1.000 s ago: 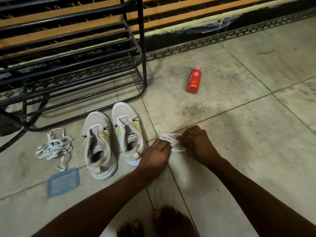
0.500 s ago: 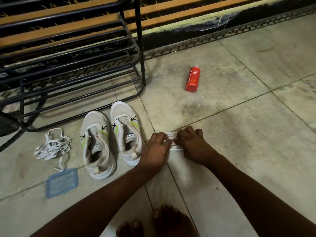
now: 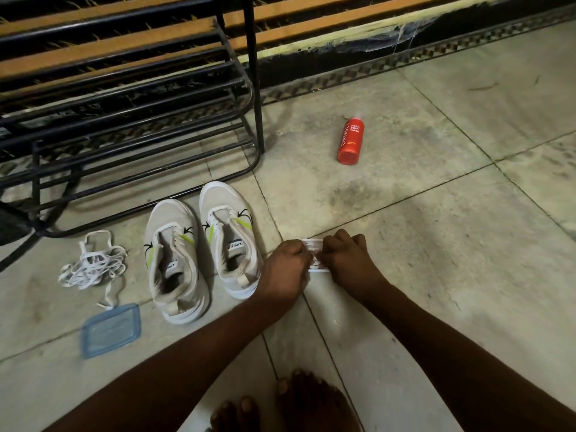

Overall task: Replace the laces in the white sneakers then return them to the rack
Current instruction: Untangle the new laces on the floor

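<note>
Near the frame's middle, right of the white sneakers [image 3: 223,202], the new lace [image 3: 312,243] is pinched between the left hand [image 3: 285,271] and right hand [image 3: 349,265] and should be pulled loose slowly.

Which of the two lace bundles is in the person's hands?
The compact white bundle right of the sneakers, pinched between left hand and right hand. The other, a loose tangle, lies untouched left of the sneakers.

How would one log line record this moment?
step: lace bundle on floor | left hand: grips bundle | right hand: grips bundle | sneakers: unlaced, by rack | loose laces: left of sneakers
</note>
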The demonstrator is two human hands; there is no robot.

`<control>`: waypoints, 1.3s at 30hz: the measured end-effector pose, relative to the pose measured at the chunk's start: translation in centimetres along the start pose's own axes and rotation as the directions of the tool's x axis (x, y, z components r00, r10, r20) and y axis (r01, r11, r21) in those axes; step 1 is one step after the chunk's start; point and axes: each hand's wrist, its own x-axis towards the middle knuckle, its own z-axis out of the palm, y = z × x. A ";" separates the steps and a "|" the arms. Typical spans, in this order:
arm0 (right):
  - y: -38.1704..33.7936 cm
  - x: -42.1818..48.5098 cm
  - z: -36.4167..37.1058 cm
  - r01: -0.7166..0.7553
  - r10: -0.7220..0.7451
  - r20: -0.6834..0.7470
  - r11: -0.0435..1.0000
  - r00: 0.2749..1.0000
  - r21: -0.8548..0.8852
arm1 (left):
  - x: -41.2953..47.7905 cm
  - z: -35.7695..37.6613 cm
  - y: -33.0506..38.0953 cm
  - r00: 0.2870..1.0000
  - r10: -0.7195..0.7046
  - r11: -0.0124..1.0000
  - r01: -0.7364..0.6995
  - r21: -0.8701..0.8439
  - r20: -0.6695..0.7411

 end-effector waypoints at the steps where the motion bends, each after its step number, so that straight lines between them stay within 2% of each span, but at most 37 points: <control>1: 0.0 0.1 -0.1 -0.006 0.006 0.004 1.000 1.000 0.007 | -0.1 -0.2 0.0 1.000 0.006 1.000 -0.006 0.000 0.024; 3: -0.2 0.3 -0.1 -0.007 0.006 0.027 1.000 1.000 0.018 | -0.1 -0.3 0.0 0.998 0.045 0.999 -0.045 -0.013 0.041; 5: -0.1 0.6 -0.3 0.009 -0.011 0.042 0.999 0.999 0.041 | -0.1 0.1 -0.2 0.997 0.076 0.995 -0.076 -0.061 -0.006; 7: 0.1 0.8 -0.6 0.007 -0.011 0.064 0.998 0.998 0.061 | -0.1 0.8 -0.4 0.999 -0.002 0.989 -0.003 -0.148 -0.035; 9: 0.4 1.0 -0.8 -0.024 0.017 0.074 0.995 0.997 0.093 | -0.2 1.3 -0.5 0.996 -0.066 0.985 0.056 -0.165 -0.057; 11: 0.4 1.1 -0.8 -0.056 0.053 0.028 0.990 0.998 0.129 | -0.2 1.7 -0.6 0.995 -0.091 0.963 0.080 -0.257 -0.031; 13: 0.3 0.9 -0.6 -0.103 0.113 -0.053 0.980 0.992 0.172 | -0.1 2.1 -0.8 0.997 -0.066 0.972 0.058 -0.228 -0.029; 15: 0.3 0.6 -0.4 -0.160 0.184 -0.104 0.966 0.977 0.205 | 0.0 1.8 -0.5 0.993 -0.121 0.963 0.117 -0.243 -0.001; 17: 0.2 0.3 -0.3 -0.171 0.194 -0.116 0.969 0.974 0.179 | -0.1 1.5 -0.2 0.988 -0.151 0.957 0.137 -0.257 -0.038; 19: 0.0 0.2 -0.2 -0.132 0.148 -0.109 0.981 0.983 0.143 | 0.0 1.6 -0.5 0.998 0.015 0.999 -0.017 -0.030 -0.066; 20: 0.0 0.2 -0.2 -0.118 0.131 -0.098 0.985 0.986 0.127 | 0.2 1.7 -0.9 0.998 0.049 0.998 -0.048 0.026 -0.046; 24: 0.0 0.3 -0.4 -0.086 0.085 0.015 0.990 0.996 0.107 | 0.8 1.3 -1.1 0.999 0.015 0.998 -0.017 0.054 0.045; 28: 0.2 0.7 -0.9 -0.098 0.086 0.089 0.986 0.992 0.133 | 1.3 0.6 -0.4 0.992 -0.010 0.973 -0.019 0.230 0.123; 33: 0.0 1.6 -0.9 -0.133 0.134 0.051 0.991 0.990 -0.018 | 1.7 0.0 -0.6 0.982 0.010 0.953 -0.066 0.295 0.188; 39: 0.1 2.0 -0.5 -0.065 0.066 0.033 0.997 0.997 -0.028 | 2.1 -0.1 -0.7 0.983 -0.012 0.961 -0.039 0.272 0.185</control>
